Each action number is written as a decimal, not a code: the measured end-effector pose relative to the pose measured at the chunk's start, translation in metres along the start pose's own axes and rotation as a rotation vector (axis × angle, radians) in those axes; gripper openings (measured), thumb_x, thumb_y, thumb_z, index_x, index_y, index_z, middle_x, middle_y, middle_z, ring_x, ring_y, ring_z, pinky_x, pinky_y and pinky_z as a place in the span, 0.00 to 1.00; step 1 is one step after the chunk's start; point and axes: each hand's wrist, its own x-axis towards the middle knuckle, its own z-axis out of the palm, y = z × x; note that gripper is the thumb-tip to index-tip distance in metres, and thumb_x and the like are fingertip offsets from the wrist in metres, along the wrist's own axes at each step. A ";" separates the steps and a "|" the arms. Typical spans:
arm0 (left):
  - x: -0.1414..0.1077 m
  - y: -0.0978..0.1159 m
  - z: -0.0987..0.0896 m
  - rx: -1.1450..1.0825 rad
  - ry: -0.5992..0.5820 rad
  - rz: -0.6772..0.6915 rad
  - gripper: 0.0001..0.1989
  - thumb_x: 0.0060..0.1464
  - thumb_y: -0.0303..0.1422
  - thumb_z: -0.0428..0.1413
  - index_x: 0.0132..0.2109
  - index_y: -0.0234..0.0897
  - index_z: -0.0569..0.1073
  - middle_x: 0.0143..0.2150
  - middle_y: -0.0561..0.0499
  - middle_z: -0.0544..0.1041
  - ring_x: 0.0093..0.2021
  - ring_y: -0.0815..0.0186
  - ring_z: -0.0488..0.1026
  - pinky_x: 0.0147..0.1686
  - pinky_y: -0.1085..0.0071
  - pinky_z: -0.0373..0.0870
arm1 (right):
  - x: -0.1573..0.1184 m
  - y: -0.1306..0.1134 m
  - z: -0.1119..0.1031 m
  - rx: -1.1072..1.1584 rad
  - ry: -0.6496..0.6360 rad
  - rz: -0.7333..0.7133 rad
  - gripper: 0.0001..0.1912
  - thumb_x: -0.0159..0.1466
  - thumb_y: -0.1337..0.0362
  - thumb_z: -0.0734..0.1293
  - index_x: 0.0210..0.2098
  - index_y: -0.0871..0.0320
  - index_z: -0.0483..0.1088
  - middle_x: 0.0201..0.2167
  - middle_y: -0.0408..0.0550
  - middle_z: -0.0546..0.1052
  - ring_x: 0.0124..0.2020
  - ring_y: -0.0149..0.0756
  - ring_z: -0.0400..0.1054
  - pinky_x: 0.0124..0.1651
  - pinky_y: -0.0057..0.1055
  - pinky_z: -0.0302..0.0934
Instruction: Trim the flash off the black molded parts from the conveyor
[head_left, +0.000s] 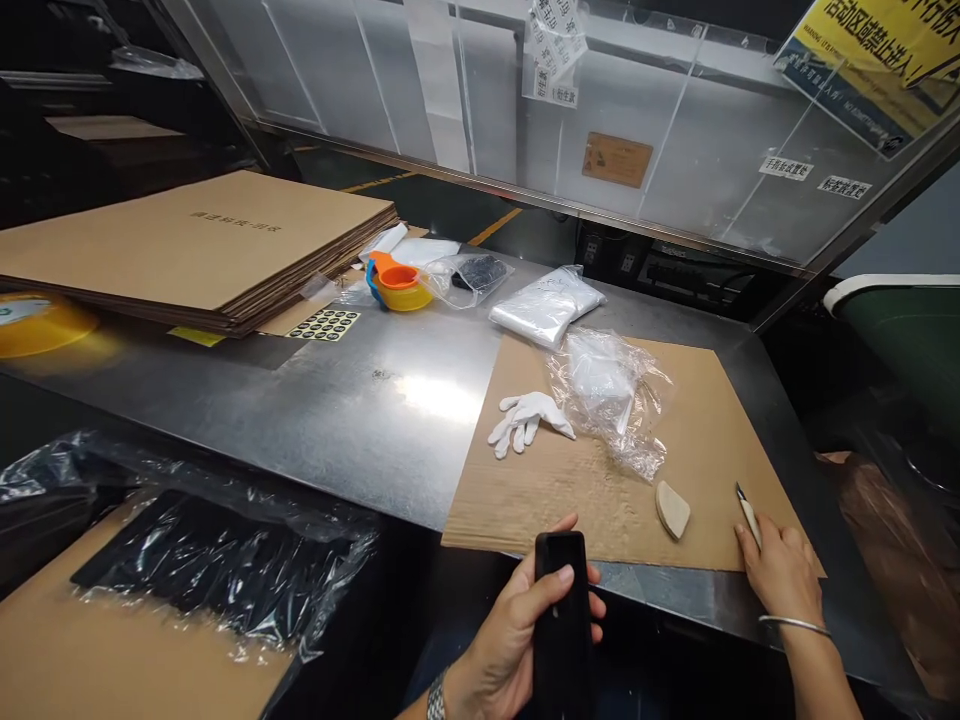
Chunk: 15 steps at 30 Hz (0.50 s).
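Observation:
My left hand (517, 625) is wrapped round a long black object (564, 620), its thumb on the face near the top, just off the table's front edge. At the right, my right hand (784, 570) grips a slim pale-handled knife (748, 515) with a dark tip pointing away from me, low over the cardboard sheet (697, 420). A beige wedge-shaped block (673, 511) lies left of the knife. Farther left rest a white glove (529, 420) and a crumpled clear plastic bag (607, 385).
Stacked flat cardboard (195, 240) covers the metal table's (360, 400) back left. An orange tape dispenser (401, 282), a white package (547, 303) and a sticker sheet (325, 325) lie farther back. Black plastic-wrapped items (217, 565) sit in a box at lower left.

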 end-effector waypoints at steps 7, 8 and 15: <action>0.001 0.004 -0.007 -0.089 -0.059 -0.011 0.31 0.58 0.33 0.50 0.64 0.40 0.46 0.38 0.44 0.74 0.34 0.62 0.74 0.35 0.66 0.70 | -0.002 -0.006 0.000 0.143 -0.022 0.083 0.18 0.63 0.60 0.53 0.42 0.65 0.68 0.34 0.60 0.70 0.37 0.50 0.68 0.37 0.42 0.61; 0.001 0.005 -0.008 -0.112 -0.072 -0.009 0.29 0.59 0.35 0.48 0.64 0.40 0.47 0.38 0.44 0.74 0.34 0.62 0.74 0.34 0.66 0.70 | -0.006 -0.009 -0.003 0.182 -0.023 0.100 0.19 0.63 0.59 0.53 0.43 0.64 0.67 0.34 0.59 0.71 0.36 0.48 0.68 0.36 0.40 0.62; 0.010 0.011 -0.012 -0.209 -0.065 -0.023 0.23 0.61 0.43 0.42 0.51 0.28 0.69 0.37 0.40 0.75 0.35 0.63 0.74 0.38 0.70 0.71 | -0.078 -0.075 -0.047 0.804 -0.258 0.090 0.25 0.62 0.48 0.60 0.51 0.58 0.64 0.22 0.41 0.70 0.20 0.31 0.64 0.22 0.25 0.59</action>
